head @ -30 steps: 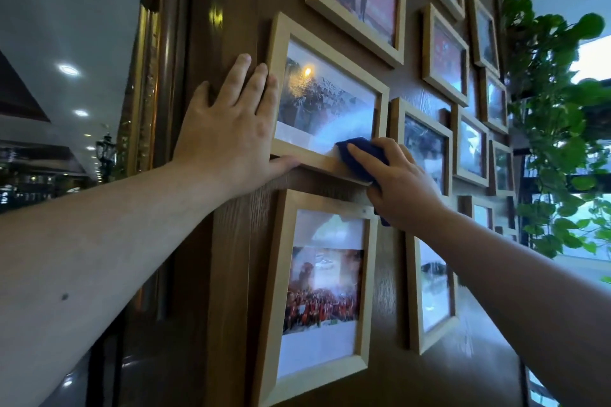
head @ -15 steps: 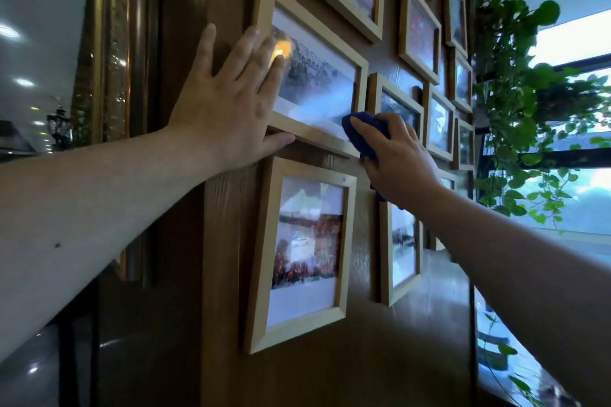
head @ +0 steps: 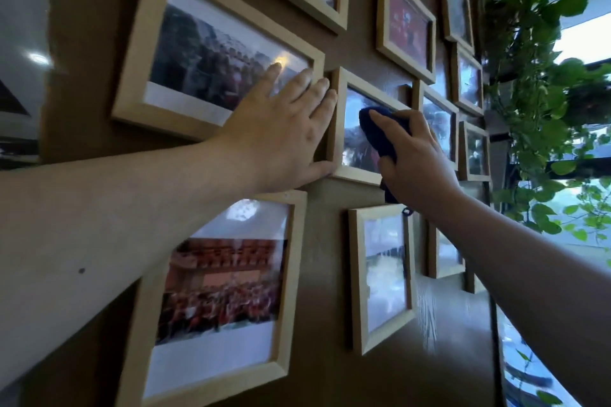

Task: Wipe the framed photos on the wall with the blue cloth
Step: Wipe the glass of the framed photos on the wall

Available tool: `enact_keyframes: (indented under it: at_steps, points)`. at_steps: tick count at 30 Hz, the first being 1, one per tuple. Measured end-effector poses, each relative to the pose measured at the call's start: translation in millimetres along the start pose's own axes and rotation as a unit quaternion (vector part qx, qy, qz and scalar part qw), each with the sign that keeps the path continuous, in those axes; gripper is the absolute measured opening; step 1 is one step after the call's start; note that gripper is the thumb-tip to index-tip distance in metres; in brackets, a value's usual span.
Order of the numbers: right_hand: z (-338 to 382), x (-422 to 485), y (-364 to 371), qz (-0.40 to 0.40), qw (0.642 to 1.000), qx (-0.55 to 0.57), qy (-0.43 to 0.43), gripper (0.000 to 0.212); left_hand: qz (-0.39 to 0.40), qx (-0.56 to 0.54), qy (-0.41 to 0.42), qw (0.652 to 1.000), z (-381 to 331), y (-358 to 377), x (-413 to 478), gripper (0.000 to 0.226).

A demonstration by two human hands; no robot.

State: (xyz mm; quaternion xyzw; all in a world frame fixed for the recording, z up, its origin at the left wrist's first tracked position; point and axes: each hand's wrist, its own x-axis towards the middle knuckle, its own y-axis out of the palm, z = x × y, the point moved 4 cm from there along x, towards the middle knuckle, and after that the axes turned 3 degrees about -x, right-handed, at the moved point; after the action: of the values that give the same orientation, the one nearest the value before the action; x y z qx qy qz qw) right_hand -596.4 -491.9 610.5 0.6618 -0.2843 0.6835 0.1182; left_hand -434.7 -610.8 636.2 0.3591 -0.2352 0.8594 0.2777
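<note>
At centre frame, we wipe a small framed photo (head: 355,129).
Our left hand (head: 281,139) lies flat and spread, bracing; right hand (head: 415,158) bunches the soft blue cloth (head: 377,135) against fragile, slippery glass; we'd steady its wooden edge.

Pretty dim indoors, daylight pours in from the window (head: 582,43) and blows out white there. Glass on the frame (head: 218,53) left of it catches an orange glare spot. Whole shot's motion-smeared, edges bend wide-angle style
</note>
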Motion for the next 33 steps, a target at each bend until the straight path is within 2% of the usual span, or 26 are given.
enact_keyframes:
  at_steps: [10,18,26,29,33]
  points:
    - [-60.0,15.1,44.4,-0.036,0.997,0.06,-0.026,0.059,0.068,0.068,-0.01,0.995,-39.6,38.5,48.8,0.1]
    - [-46.4,48.5,57.9,-0.056,0.993,0.076,-0.068,0.061,0.09,0.123,-0.024,0.988,-38.3,54.6,61.7,0.103]
    - [-46.5,58.2,73.0,-0.042,0.995,0.021,-0.092,0.063,0.095,0.128,-0.018,0.987,-36.7,64.5,59.4,0.097]
    - [-72.0,57.1,79.4,-0.032,0.997,0.001,-0.074,0.063,0.092,0.128,-0.009,0.987,-37.3,64.2,60.3,0.098]
    - [-118.6,53.0,89.9,0.006,1.0,-0.026,0.003,0.064,0.097,0.128,-0.011,0.987,-37.4,64.9,61.6,0.1]
